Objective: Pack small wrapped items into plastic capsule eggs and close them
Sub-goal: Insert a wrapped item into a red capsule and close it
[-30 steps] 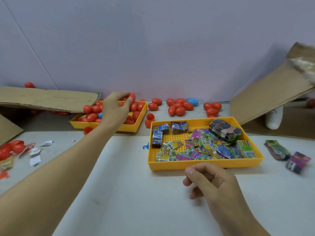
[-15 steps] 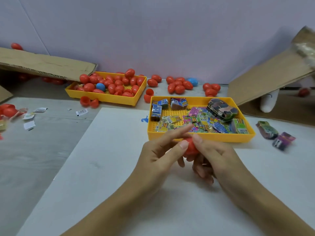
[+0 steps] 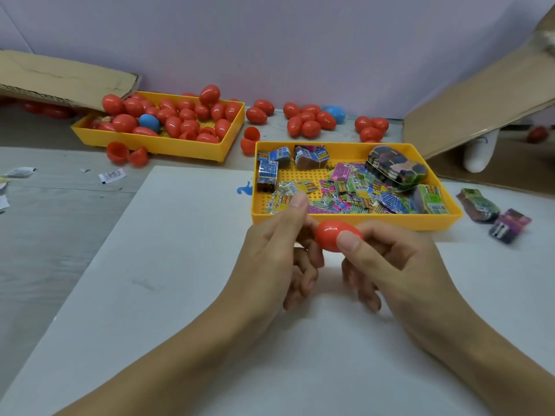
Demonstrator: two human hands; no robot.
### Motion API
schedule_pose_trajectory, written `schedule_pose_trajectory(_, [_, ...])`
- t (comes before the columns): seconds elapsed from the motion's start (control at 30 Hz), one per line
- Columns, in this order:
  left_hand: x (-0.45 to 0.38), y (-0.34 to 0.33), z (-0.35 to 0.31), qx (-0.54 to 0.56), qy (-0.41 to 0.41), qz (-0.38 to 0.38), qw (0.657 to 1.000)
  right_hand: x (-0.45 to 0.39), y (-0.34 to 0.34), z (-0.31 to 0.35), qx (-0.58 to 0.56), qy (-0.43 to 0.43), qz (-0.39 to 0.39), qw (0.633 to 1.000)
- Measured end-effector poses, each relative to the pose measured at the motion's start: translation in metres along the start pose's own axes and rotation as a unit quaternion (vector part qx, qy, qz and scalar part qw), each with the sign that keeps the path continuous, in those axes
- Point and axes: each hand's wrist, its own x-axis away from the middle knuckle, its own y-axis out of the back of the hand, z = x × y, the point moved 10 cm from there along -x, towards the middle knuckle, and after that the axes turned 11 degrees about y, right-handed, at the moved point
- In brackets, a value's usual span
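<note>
Red egg (image 3: 336, 235) at frame centre: glossy, looks closed, seam hard to see. Long axis runs left-right. Left hand (image 3: 279, 250) and right hand (image 3: 390, 259) both pinch it.

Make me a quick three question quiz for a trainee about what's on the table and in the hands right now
1. True or false: both hands grip one red egg.
2. Multiple choice: the small wrapped items lie in A) the near yellow tray, B) the far yellow tray, C) a cardboard box.
3. Fill in: among the red eggs in the far yellow tray sits one ____ egg.

Key
1. True: the left hand and the right hand hold it between them, above the white sheet.
2. A.
3. Blue.
</note>
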Motion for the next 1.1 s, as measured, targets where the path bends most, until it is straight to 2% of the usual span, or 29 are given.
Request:
schedule_pose_trajectory(0.1, [-0.001, 0.003, 0.0, 0.011, -0.002, -0.008, 1.0, 0.0, 0.0, 0.001, 0.004, 0.008, -0.003, 1.0])
schedule_pose_trajectory(0.23, [0.001, 0.002, -0.008, 0.056, -0.044, 0.005, 0.997, 0.0, 0.003, 0.0, 0.003, 0.018, -0.008, 1.0])
schedule_pose_trajectory(0.4, [0.007, 0.005, -0.013, 0.072, -0.086, 0.012, 0.994, -0.002, 0.004, 0.0, -0.079, 0.013, -0.018, 0.997])
schedule_pose_trajectory(0.5, [0.012, 0.005, -0.021, 0.044, -0.131, 0.007, 0.99, -0.003, 0.009, -0.002, -0.103, -0.01, -0.051, 0.993])
schedule_pose_trajectory(0.63, [0.016, -0.001, -0.029, -0.011, -0.177, 0.016, 0.984, -0.003, 0.013, -0.004, -0.061, -0.008, -0.075, 0.995])
schedule_pose_trajectory(0.73, [0.014, 0.003, -0.025, 0.008, -0.167, -0.002, 0.986, -0.003, 0.014, -0.002, -0.073, 0.009, -0.074, 0.995])
schedule_pose_trajectory(0.8, [0.011, 0.007, -0.02, 0.039, -0.126, -0.013, 0.991, -0.002, 0.013, 0.001, -0.079, 0.02, -0.063, 0.995])
schedule_pose_trajectory(0.93, [0.005, 0.001, -0.011, 0.063, -0.05, 0.016, 0.997, -0.002, 0.005, 0.005, -0.061, 0.049, -0.027, 0.997])
schedule_pose_trajectory(1.1, [0.007, -0.002, -0.013, 0.042, -0.054, 0.009, 0.998, -0.002, 0.002, 0.005, -0.051, 0.069, 0.001, 0.996])
